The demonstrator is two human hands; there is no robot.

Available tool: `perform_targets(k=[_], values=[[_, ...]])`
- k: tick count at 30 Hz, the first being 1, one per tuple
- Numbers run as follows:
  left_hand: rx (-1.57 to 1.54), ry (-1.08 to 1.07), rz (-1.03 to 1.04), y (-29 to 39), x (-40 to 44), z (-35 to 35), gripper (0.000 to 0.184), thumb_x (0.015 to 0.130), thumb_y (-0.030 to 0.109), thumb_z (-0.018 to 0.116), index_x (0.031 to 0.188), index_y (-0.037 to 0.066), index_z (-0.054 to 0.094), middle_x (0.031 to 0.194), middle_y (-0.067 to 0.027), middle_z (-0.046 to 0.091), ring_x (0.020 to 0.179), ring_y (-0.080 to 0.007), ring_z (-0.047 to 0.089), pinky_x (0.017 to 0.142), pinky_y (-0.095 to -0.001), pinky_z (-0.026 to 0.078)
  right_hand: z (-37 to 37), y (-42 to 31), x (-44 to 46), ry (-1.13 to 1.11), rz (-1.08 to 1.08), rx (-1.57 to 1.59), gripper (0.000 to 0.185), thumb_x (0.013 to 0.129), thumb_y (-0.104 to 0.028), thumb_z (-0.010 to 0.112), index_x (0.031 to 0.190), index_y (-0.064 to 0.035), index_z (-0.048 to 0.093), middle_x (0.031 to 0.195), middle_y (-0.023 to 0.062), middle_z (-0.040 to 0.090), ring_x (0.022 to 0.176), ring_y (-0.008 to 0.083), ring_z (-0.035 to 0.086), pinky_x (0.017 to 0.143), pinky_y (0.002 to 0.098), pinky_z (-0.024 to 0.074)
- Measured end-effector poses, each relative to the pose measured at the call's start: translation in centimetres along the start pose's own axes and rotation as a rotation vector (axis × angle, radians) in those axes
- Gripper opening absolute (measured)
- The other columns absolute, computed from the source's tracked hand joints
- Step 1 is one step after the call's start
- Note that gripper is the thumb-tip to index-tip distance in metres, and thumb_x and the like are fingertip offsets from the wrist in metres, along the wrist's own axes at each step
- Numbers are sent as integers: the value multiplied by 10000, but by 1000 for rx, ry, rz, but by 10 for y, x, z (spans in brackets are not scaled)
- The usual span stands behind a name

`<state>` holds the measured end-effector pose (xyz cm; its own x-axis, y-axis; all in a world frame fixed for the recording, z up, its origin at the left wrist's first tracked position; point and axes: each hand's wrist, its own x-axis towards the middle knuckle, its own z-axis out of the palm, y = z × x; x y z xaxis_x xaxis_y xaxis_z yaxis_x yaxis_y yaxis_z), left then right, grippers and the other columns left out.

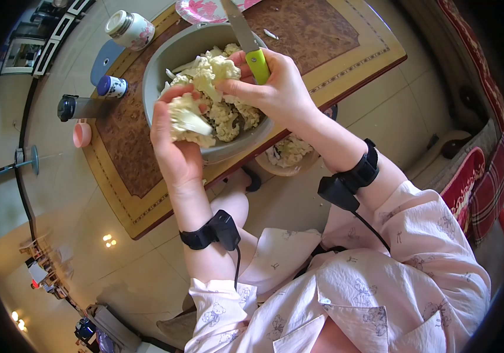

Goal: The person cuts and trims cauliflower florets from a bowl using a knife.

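Note:
A grey basin (153, 76) on the table holds many cauliflower florets (226, 120). Over its near left side, my left hand (175, 147) is closed round a cauliflower piece (188, 119) with a pale stem. My right hand (272, 88) is above the basin's right side, gripping the green handle of a knife (258, 66), whose blade points up and away. The thumb and fingers of that hand also touch another floret (209, 75) near the middle of the basin.
On the wooden table (125, 138) stand a floral jar (137, 30), a blue-lidded container (112, 86), a dark-lidded bottle (75, 108) and a pink cup (82, 135). A pink patterned plate (205, 10) lies behind the basin. Below the table edge, a bowl (287, 170) contains cauliflower scraps.

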<state>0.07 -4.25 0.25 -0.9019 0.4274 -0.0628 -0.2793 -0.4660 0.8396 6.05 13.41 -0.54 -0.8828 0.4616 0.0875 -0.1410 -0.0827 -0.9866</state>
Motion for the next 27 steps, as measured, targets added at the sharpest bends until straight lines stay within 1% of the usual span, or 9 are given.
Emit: perform_targets(k=[1,4,7,12,15,19,21,23,27], values=[[-1,-1,-1,2,1,-1,479,944,358,667,1217,-27,587,1216,-154,615,1152,-245,583,1019,-387,470,-2,0,1,-19,13,-34,424,733,-177,851,1023,50,641,903,105,725,810,135,694,748,295,568],[-530,110,18,4,7,-7,519,936,289,680,1225,-106,505,1241,-220,547,1289,-409,456,1161,-556,354,-9,1,4,-18,-40,-75,432,772,-214,837,1059,46,645,915,115,732,858,138,703,746,291,562],[-697,147,-15,3,10,-8,521,899,207,722,1239,-113,491,1248,-219,529,1333,-430,407,1173,-597,319,-9,-1,5,15,-113,-117,393,821,-250,803,1041,34,644,892,98,727,848,129,695,734,281,553],[-689,-19,-75,-2,10,-9,496,901,129,694,1285,-93,473,1329,-215,499,1358,-441,384,1179,-590,311,-10,-15,1,-11,-13,-131,260,924,-166,716,1101,1,623,948,25,679,808,77,616,734,214,506],[-653,-75,-87,-2,9,-11,482,933,144,654,1327,-62,468,1370,-219,493,1355,-436,401,1167,-575,338,-11,-11,0,-30,5,-33,304,880,-248,740,1009,10,643,814,41,681,750,88,621,686,271,524],[-550,-81,-73,4,5,-5,488,945,160,644,1343,-52,459,1413,-264,447,1352,-429,413,1153,-571,356,-9,-3,-4,-44,-134,-142,263,838,-204,749,971,-5,641,812,67,684,730,108,639,680,280,529],[-529,-69,-84,3,5,-5,489,945,157,642,1346,-50,455,1414,-273,439,1349,-429,418,1157,-567,352,-10,-11,-6,-182,-149,-386,262,842,-155,772,1009,-17,623,831,3,655,732,57,593,668,245,503],[-507,-55,-94,2,6,-4,490,945,154,640,1349,-47,450,1416,-283,432,1346,-429,422,1161,-564,349,-10,-17,-9,-253,-67,-494,316,783,-159,805,983,-23,602,819,33,672,680,101,629,644,267,519],[-374,35,6,-2,6,-1,528,953,219,645,1370,-23,432,1449,-274,410,1362,-412,409,1165,-543,342,0,0,-14,-276,-236,-700,388,751,-167,813,1001,-15,559,821,78,690,600,213,656,567,335,521]])
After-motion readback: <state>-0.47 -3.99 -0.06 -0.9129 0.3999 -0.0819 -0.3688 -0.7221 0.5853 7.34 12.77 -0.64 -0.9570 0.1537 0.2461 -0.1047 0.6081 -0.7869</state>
